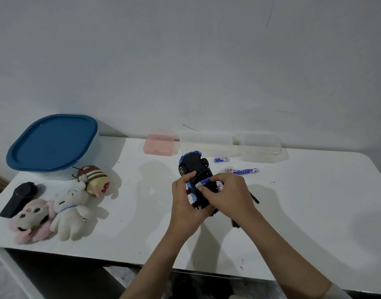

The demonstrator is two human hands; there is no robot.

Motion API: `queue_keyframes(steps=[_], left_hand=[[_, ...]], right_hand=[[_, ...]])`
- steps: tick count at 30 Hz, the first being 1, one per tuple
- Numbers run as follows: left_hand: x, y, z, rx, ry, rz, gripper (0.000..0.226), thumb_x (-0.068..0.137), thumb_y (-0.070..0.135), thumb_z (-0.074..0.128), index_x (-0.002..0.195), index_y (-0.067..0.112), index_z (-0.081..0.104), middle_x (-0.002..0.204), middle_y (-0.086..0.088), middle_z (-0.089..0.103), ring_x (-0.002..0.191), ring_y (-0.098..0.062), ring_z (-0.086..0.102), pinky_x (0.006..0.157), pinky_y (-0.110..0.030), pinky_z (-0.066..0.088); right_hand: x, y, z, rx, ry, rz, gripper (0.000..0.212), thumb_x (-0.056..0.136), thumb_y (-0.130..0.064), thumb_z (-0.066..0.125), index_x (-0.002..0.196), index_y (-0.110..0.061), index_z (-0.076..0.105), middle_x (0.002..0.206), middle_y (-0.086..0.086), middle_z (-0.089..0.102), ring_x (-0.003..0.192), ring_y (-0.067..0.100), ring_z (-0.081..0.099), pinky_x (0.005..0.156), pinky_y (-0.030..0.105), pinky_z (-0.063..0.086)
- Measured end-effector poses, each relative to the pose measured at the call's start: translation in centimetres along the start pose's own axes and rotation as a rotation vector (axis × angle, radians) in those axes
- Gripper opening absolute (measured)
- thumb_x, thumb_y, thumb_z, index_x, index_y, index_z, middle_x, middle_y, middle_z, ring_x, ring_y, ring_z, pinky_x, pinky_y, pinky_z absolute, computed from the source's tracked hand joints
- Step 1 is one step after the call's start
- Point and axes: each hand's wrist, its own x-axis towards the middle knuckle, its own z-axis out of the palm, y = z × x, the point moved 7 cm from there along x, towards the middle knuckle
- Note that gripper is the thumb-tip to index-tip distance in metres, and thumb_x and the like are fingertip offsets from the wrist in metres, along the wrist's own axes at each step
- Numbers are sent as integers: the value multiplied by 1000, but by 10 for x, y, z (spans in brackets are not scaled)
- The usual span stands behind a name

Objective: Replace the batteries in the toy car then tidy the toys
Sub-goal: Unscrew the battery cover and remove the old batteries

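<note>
**Two hands on the upturned car**

Both hands work together at mid-table. The left hand (185, 203) grips the toy car (194, 167), which lies belly-up, while the right hand (230, 195) pinches a battery (203, 182) at its open compartment. Three spare batteries (221, 159) lie just beyond. Three soft toys (71, 212) sit near a blue-lidded tub (53, 143).

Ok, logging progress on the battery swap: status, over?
Left hand grips upturned toy car. Right hand pinches battery at open compartment. Three loose batteries on table beyond. Nothing blocking.
</note>
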Motion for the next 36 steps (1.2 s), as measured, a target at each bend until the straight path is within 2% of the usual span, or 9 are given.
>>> queue_keyframes(steps=[6,11,14,19,24,28,31,33,36], left_hand=[[0,6,-3,-14,31,16,88,49,10,82,116,53,44,118,32,37,114,-11,51,73,-39,60],[1,10,-6,-39,51,51,90,50,1,83,119,46,47,118,27,39,117,-15,49,67,-38,61],[0,10,-7,-22,47,65,90,50,2,84,120,44,47,118,23,40,116,-17,50,67,-39,61],[-2,7,-8,25,26,55,88,49,12,84,122,43,47,117,25,40,113,-11,53,76,-46,58],[-4,8,-13,-30,19,23,85,52,8,85,118,46,48,121,21,41,115,-17,51,69,-37,61],[0,12,-12,-105,6,-1,84,54,0,83,120,40,48,128,8,42,114,-23,51,59,-38,61],[2,16,-8,-123,-25,-8,85,52,2,84,121,37,48,130,4,43,114,-24,51,60,-42,61],[0,16,-8,-114,-37,-21,84,53,6,84,121,38,47,129,4,43,113,-23,52,63,-43,61],[-3,15,-8,-98,-69,-28,80,54,13,83,120,40,47,129,5,44,113,-21,52,71,-40,61]], right_hand=[[3,-10,3,-143,21,-24,25,70,-43,66,74,-19,67,65,-2,62,63,14,59,48,26,44],[6,-9,2,-212,52,18,39,65,-48,65,59,-17,41,60,-3,42,59,17,47,44,25,26],[7,-9,4,-201,16,-1,36,63,-47,63,57,-17,44,58,-2,46,56,15,48,44,23,26],[5,-13,5,-229,-9,-41,42,65,-41,63,51,-18,31,51,-3,36,47,11,37,43,24,22],[6,-14,5,-203,-32,-90,40,68,-39,63,50,-16,35,44,-1,35,43,12,36,42,23,24],[0,-16,3,-152,69,-203,22,73,-43,63,75,-21,62,61,-6,52,58,11,51,46,21,35],[-9,-25,-4,-114,256,-398,28,75,-35,62,99,-22,70,69,-8,55,56,12,53,46,22,42],[-9,-25,-3,-97,170,-485,26,79,-30,62,102,-27,71,71,-14,51,57,7,50,48,19,41],[-1,-16,4,-145,-117,-489,29,83,-26,62,111,-32,67,84,-19,53,75,6,55,61,21,42]])
